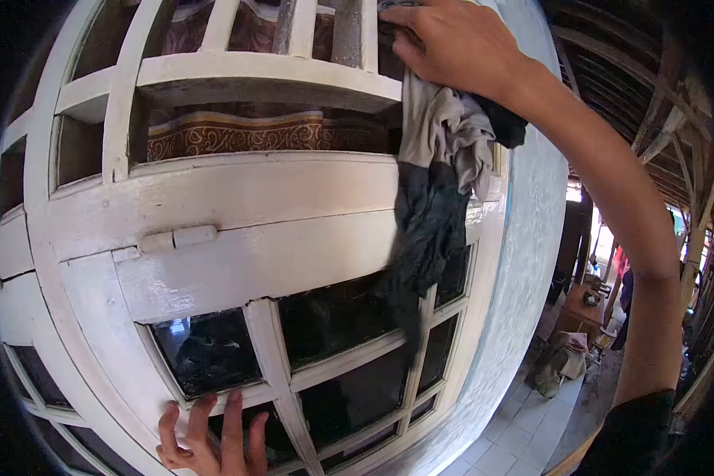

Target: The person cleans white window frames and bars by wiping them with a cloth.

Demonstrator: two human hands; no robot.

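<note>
High on the right side of a white window frame (270, 182), my right hand (460, 44) is closed around a cloth (436, 182). The cloth is grey above and black below, and it hangs down past the glass panes. My right fingertips are partly hidden in the cloth beside the upper bars. Lower down, my left hand (214, 440) rests with fingers spread on a white crossbar between dark panes (206, 349). Nothing is held in it.
Behind the upper bars hangs a brown patterned curtain (238, 135). A pale blue-white wall (523, 254) curves away at right. Beyond it are a wooden table (583, 305), a cloth-covered bundle (563, 361), a tiled floor (516, 420) and roof beams (619, 55).
</note>
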